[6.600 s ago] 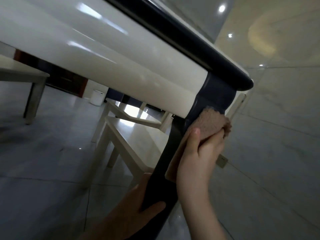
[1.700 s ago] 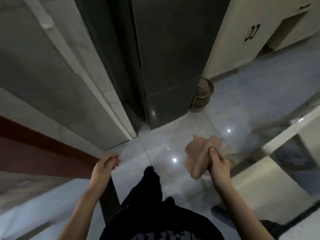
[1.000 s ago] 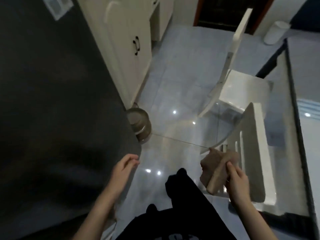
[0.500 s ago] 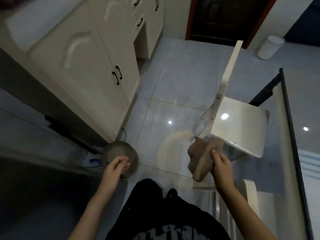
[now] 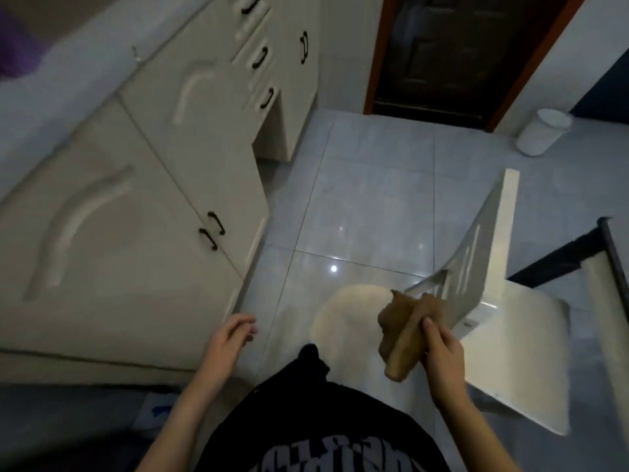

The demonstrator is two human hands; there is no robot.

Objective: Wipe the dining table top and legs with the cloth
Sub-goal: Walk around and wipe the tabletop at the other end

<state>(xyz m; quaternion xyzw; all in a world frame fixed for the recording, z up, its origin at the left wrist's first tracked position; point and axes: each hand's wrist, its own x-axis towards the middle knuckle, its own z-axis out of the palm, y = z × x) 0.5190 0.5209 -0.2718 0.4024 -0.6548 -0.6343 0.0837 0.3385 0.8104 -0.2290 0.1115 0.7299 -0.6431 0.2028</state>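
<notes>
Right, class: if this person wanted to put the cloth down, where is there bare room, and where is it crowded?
The chair seat beside the right hand holding the cloth is bare. So is the tiled floor between the cabinets and the chair. It is tight at the right, where the chair sits close to the table.

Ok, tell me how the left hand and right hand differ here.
The right hand grips the cloth, thumb pressed on it; the left hand holds nothing, fingers loosely curled. The left hand is by the cabinet; the right hand is near the chair. Both are bare and held out ahead of the body.
</notes>
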